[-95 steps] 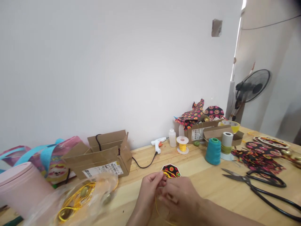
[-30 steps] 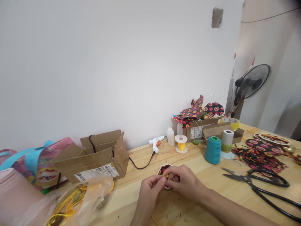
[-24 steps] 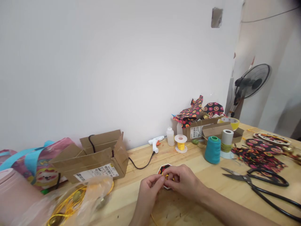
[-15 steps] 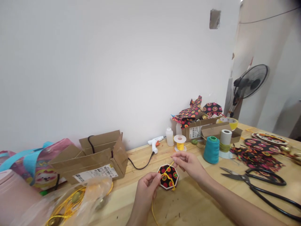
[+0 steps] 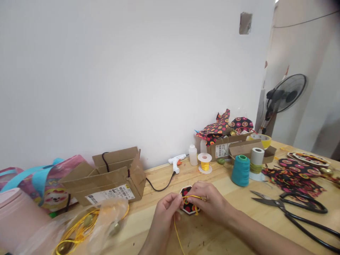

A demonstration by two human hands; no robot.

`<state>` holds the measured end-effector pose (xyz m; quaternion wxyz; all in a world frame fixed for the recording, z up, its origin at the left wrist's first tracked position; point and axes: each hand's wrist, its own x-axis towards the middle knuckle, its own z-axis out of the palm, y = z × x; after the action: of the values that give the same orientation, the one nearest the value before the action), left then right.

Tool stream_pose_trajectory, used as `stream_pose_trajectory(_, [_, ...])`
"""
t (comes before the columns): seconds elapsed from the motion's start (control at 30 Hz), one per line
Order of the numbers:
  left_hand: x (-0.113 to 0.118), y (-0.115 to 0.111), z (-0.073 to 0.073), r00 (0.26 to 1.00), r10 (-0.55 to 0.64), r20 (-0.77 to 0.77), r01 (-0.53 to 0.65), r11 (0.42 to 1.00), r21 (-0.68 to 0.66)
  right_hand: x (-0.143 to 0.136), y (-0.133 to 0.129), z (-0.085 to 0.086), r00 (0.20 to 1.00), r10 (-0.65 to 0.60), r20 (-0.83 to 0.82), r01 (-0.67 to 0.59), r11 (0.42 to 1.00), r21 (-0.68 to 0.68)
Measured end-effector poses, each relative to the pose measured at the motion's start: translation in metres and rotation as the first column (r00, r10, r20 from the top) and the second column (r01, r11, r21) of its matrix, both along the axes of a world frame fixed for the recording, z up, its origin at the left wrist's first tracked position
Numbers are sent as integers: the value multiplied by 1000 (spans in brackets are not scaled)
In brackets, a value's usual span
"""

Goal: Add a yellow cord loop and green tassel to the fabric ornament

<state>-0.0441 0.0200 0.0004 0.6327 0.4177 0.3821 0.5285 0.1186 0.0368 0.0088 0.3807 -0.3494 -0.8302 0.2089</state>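
Well, left hand [image 5: 168,209] has thumb & index pressed together, pinching yellow cord [image 5: 191,196] by the left edge of the patterned octagon [image 5: 186,206]; can't tell if it also grips the octagon itself. The right hand [image 5: 212,202] pinches the same cord a bit further along, other fingers curled in, so a short length runs btwn the two, above the octagon. That octagon is at the table [image 5: 140,223], low centre of view, dark floral cloth w/ a pale border, partly hidden by the right hand; a bit of cord hangs at its lower right edge & another length trails from the left hand twd the bottom of view. Handling, prob.: cord looks thin, light, limp, maybe slippery, so best held btwn thumb & fingertip, close to where it crosses. Octagon seems light, flat, fairly stiff; I'd take it by the pale border, opp. edges, & keep off the cloth, which may fray. Nearby: black scissors [image 5: 279,203] to the right; teal thread cone [image 5: 240,172], yellow spool [image 5: 204,165] & glue gun [image 5: 175,163] farther back.
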Motion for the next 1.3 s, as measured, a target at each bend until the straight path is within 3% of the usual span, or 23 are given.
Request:
stream_pose_trajectory(0.27, [-6, 1, 3, 934, 37, 355, 21, 987, -158, -5, -2, 0, 1000, 5, 13, -4, 996, -85])
stream_pose_trajectory(0.4, [-1, -2, 3, 846, 8, 533, 136, 964, -229, -12, -6, 1, 1000, 30, -1, -29, 992, -124])
stream_pose_trajectory(0.5, [1, -4, 2, 814, -4, 581, 178, 954, -242, -16, -8, -2, 999, 42, -28, -45, 989, -143])
stream_pose_trajectory(0.7, [2, 0, -2, 800, 77, 595, 136, 943, -304, -19, -7, -10, 994, 69, -80, -83, 979, -187])
stream_pose_trajectory(0.9, [2, -1, -4, 791, 45, 610, 167, 943, -286, -20, -9, -11, 984, 18, -177, -68, 957, -282])
stream_pose_trajectory(1.13, [6, -6, 1, 891, 19, 453, 99, 967, -235, -21, -2, -9, 913, -102, -394, -154, 810, -566])
stream_pose_trajectory(1.3, [16, -8, 3, 974, -24, 224, 44, 995, -88, -22, -2, -8, 851, -160, -499, -221, 754, -618])
